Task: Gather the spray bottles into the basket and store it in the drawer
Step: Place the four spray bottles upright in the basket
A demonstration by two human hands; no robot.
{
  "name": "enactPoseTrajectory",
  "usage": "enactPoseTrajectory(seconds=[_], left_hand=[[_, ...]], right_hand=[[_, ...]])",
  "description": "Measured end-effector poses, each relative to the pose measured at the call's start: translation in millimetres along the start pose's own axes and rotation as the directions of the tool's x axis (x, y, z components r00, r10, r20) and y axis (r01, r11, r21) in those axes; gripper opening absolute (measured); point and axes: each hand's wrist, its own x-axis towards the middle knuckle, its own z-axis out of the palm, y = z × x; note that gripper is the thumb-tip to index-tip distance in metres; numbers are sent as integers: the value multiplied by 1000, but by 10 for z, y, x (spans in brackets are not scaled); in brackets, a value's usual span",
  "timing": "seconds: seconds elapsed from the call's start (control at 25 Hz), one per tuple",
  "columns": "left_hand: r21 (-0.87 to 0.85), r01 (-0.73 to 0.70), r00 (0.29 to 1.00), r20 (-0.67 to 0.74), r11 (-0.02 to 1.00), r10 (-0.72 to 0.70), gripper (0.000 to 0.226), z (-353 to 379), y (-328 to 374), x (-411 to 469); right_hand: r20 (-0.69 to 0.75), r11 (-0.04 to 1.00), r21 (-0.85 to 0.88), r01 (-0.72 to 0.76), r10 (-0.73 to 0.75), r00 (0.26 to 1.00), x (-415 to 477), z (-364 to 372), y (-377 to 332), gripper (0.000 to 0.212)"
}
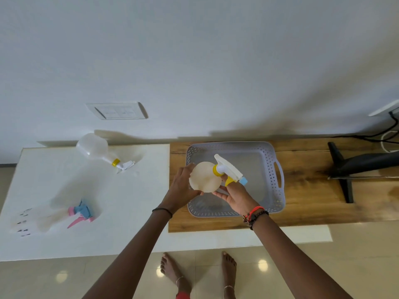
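A cream spray bottle [205,176] with a white head, yellow collar and blue nozzle is held upright above the left part of the grey perforated basket [278,169]. My left hand [183,186] wraps its left side. My right hand [234,195] supports it from below and to the right, near the yellow trigger. A clear bottle with a yellow collar and white head [95,147] lies on the white top at the back left. Another clear bottle with a pink and blue head [54,214] lies at the front left. The basket looks empty inside.
The basket sits on a wooden board [313,203] over the white counter [129,201]. A black stand foot [343,169] stands on the board at the right, with cables [388,134] behind it. A wall switch plate [116,111] is behind. Bare feet stand on the tiled floor below.
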Motion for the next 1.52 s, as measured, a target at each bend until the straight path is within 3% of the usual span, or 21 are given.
enactPoseTrajectory(seconds=[0.24, 0.44, 0.68, 1.04, 1.28, 1.52], left_hand=[[-50, 82, 994, 74, 995, -78, 83, 203, 43, 408], [41, 79, 994, 72, 996, -82, 85, 259, -32, 698], [145, 134, 988, 63, 980, -144, 86, 296, -225, 954], [120, 177, 982, 44, 977, -183, 87, 248, -209, 1047], [262, 147, 989, -33, 954, -143, 79, 270, -176, 996], [220, 166, 985, -73, 961, -154, 90, 253, -155, 848]], right_hand=[[-77, 997, 70, 14, -8, 997, 249, -69, -17, 23], [-150, 996, 84, 35, -22, 988, 471, 14, -58, 43], [-169, 997, 75, 0, 13, 985, 725, 133, -83, 42], [-153, 999, 37, -21, 26, 988, 860, 174, -141, 40], [-145, 997, -69, -25, 15, 989, 886, 150, -99, 41], [-253, 989, -116, -88, 57, 966, 811, 70, -52, 37]])
